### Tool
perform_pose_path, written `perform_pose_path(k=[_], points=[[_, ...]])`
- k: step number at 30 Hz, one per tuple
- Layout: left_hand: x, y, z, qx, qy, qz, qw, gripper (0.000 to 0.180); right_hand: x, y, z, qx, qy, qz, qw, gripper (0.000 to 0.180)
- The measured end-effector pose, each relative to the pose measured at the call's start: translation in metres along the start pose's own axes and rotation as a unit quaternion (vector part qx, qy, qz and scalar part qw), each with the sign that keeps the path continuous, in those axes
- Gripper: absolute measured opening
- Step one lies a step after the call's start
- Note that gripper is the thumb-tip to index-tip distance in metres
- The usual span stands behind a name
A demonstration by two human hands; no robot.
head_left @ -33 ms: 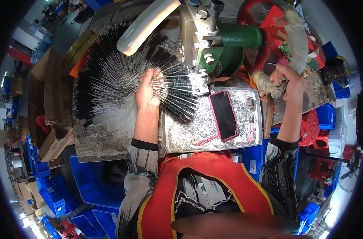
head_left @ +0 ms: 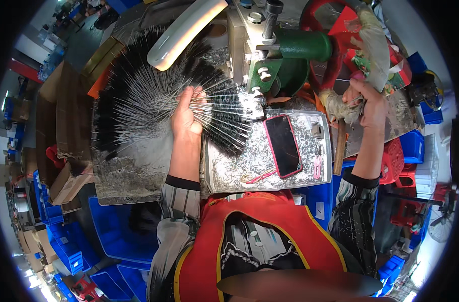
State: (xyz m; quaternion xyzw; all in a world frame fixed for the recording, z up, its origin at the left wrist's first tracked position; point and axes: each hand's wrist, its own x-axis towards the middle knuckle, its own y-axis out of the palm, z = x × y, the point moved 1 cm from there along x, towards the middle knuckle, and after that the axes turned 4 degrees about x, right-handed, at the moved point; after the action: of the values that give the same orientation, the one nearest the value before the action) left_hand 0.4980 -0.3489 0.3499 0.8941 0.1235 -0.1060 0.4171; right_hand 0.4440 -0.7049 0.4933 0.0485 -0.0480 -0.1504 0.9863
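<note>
Your left hand [head_left: 187, 120] clamps its fingers on wire brushes [head_left: 224, 111], too overlapped to count, fanned left of one green press [head_left: 305, 46]; your right hand [head_left: 369, 103] curls its fingers round one wrapped red wheel [head_left: 335, 64]. Nearer you: one phone [head_left: 283, 146] in one tray [head_left: 229, 189].

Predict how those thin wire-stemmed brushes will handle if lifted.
The brushes are probably fairly stiff: their stems run nearly straight. They may slide apart, as they fan out from the left hand. Each looks light, being slender.
</note>
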Motion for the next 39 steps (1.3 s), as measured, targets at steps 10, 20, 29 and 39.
perform_pose_path(k=[10, 20, 29, 39], points=[[-0.001, 0.0, -0.001, 0.006, 0.006, -0.023, 1.0, 0.016, -0.013, 0.017, -0.051, 0.072, -0.224, -0.004, 0.972, 0.01], [-0.019, 0.002, -0.012, 0.066, -0.113, 0.152, 0.98, 0.018, -0.003, 0.012, -0.078, 0.063, -0.27, 0.068, 0.958, 0.015], [-0.018, -0.004, -0.004, -0.009, -0.072, 0.077, 0.994, 0.016, -0.01, 0.012, -0.028, 0.071, -0.107, 0.003, 0.992, 0.013], [-0.018, 0.011, 0.001, 0.025, -0.058, 0.047, 0.997, 0.018, -0.01, 0.011, -0.027, 0.056, -0.089, -0.016, 0.994, 0.013]])
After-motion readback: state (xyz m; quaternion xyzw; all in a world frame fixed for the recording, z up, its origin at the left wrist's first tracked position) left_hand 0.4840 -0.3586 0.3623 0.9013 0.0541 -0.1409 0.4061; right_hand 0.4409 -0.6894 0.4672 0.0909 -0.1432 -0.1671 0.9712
